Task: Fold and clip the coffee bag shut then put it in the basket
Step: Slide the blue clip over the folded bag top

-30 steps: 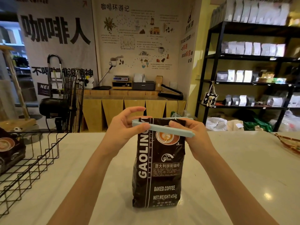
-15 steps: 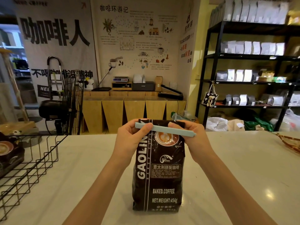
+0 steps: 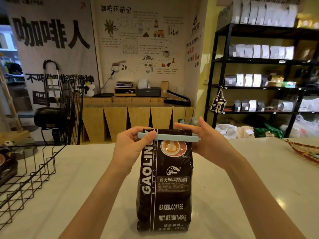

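Observation:
A dark brown coffee bag (image 3: 165,187) stands upright on the white counter (image 3: 241,195), its top folded over. A long pale blue clip (image 3: 174,136) lies level across the folded top. My left hand (image 3: 133,145) pinches the clip's left end, thumb on front. My right hand (image 3: 205,142) sits at the clip's right end with its fingers stretched out behind the bag top. The black wire basket (image 3: 32,173) stands at the left of the counter, well apart from the bag.
Another dark coffee bag (image 3: 6,168) lies inside the basket at the far left. A woven tray (image 3: 303,150) sits at the counter's right edge. Behind the counter stand a black fan (image 3: 57,116), a wooden cabinet and black shelves of bags.
The clip went from tilted to level on the bag top. My right hand's fingers opened out from their grip on the clip's right end. My left hand curled tighter.

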